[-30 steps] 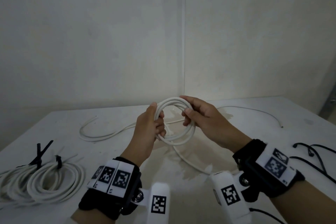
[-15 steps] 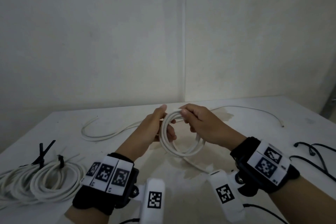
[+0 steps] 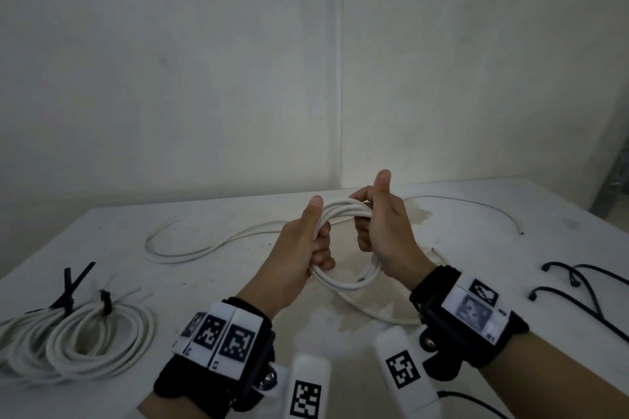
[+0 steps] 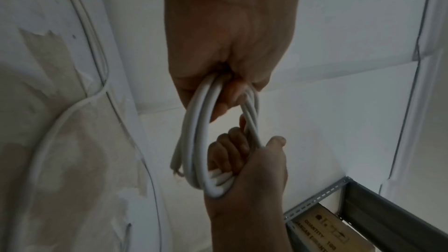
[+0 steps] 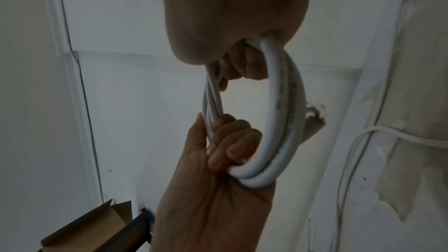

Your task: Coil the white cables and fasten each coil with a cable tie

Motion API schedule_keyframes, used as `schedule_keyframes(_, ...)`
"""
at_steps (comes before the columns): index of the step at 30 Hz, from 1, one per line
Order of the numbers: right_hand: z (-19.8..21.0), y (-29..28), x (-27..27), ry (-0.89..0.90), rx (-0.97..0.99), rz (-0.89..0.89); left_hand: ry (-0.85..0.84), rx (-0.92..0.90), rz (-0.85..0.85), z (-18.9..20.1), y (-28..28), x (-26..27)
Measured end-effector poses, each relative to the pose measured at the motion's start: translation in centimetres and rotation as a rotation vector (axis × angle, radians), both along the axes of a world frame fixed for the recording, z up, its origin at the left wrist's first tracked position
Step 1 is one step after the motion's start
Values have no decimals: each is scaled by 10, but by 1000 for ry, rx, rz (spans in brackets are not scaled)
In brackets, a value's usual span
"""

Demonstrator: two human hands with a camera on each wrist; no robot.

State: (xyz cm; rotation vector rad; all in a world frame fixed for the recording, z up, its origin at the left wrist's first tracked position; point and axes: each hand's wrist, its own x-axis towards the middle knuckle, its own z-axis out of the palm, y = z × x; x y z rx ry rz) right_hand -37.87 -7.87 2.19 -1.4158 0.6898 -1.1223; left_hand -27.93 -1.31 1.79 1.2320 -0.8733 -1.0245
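Head cam: both hands up over white table (image 3: 476, 248), left hand (image 3: 303, 241) and right hand (image 3: 384, 235) each wrapped tight round opposite sides of white cable coil (image 3: 343, 279). Two tied coils (image 3: 85, 340) sit far left, loose black cable ties (image 3: 585, 286) right.

Left wrist cam: fingers (image 4: 227, 95) curled on coil loops.

Right wrist cam: same deal, fingers (image 5: 242, 62) clamped on strands.

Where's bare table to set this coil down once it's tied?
Best patch: near centre of the table, between the tied coils on the left and the left hand. Far-left corner behind the loose cable is bare too. Right edge is crowded with black cable ties; cable trails under the right hand.
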Motion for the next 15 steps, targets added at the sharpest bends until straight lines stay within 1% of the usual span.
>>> schedule_keyframes(5,-3,-4,-3,89,-31,-20,-37,31,-63,-3,1,5)
schedule_keyframes(8,-2,-6,-7,60,31,78,-22,13,21,-4,-1,-2)
schedule_keyframes(11,-2,-4,-11,15,50,160,60,-44,145,-6,-5,-8)
schedule_keyframes(13,-6,-3,-13,-1,63,169,109,-62,160,-7,-8,-10)
schedule_keyframes(15,-8,-4,-16,-20,77,134,132,-56,126,-8,-10,-12)
